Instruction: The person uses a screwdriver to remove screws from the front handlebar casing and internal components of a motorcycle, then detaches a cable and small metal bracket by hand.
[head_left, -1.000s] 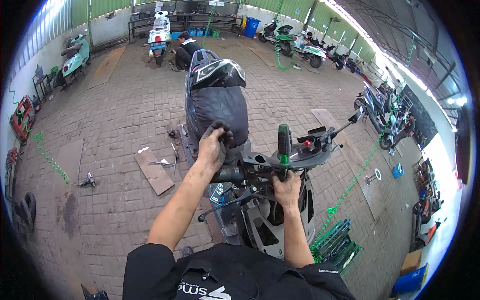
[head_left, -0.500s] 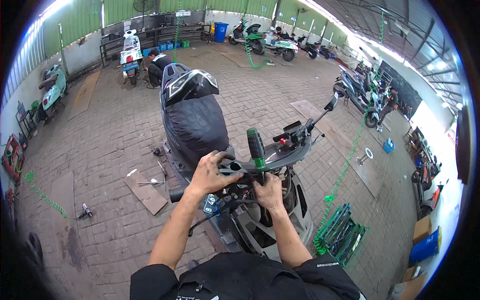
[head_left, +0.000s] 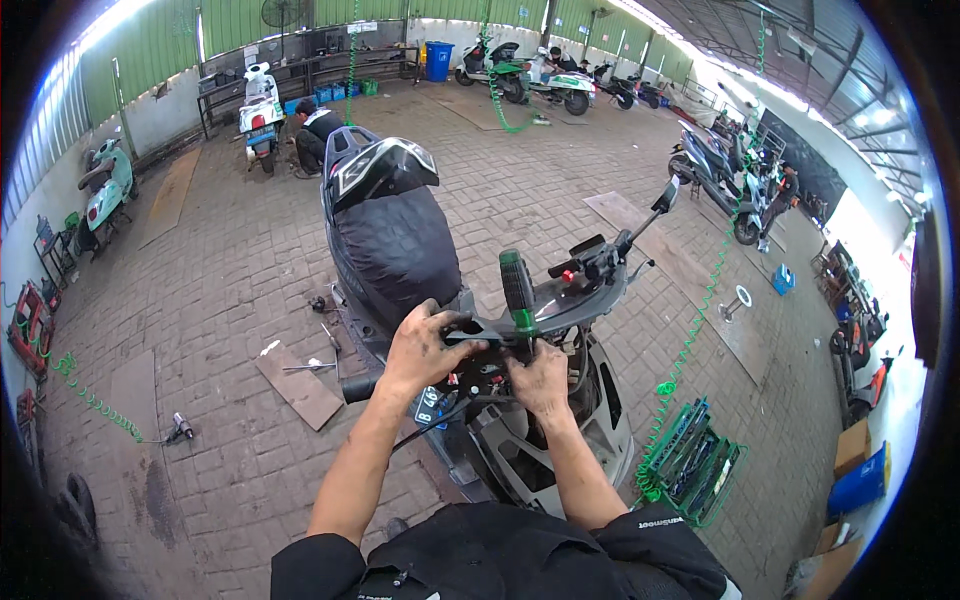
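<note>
A scooter (head_left: pixel 525 455) with parts of its front bodywork off stands before me. My left hand (head_left: pixel 425 350) grips the left part of the dark plastic handlebar cover (head_left: pixel 575 312), with fingers over its top and thumb along the near side. A screwdriver (head_left: pixel 517 285) with a thick black and green handle points upward beside the cover. My right hand (head_left: pixel 541 380) is closed around its shaft just below the green collar; the tip is hidden. Wiring (head_left: pixel 490 375) shows between my hands. On the cover's right side sit a switch block and lever (head_left: pixel 590 268) with a mirror (head_left: pixel 664 196).
A green tool tray (head_left: pixel 695 460) lies on the brick floor at the right, near a coiled green air hose (head_left: pixel 690 350). At the left are an air gun (head_left: pixel 180 428) and a board (head_left: pixel 300 388) with tools. Beyond the black seat (head_left: pixel 398 245), a person crouches (head_left: pixel 318 135) by another scooter.
My hands keep their hold on the cover and screwdriver, with only a slight shift. The whole view has moved a little.
</note>
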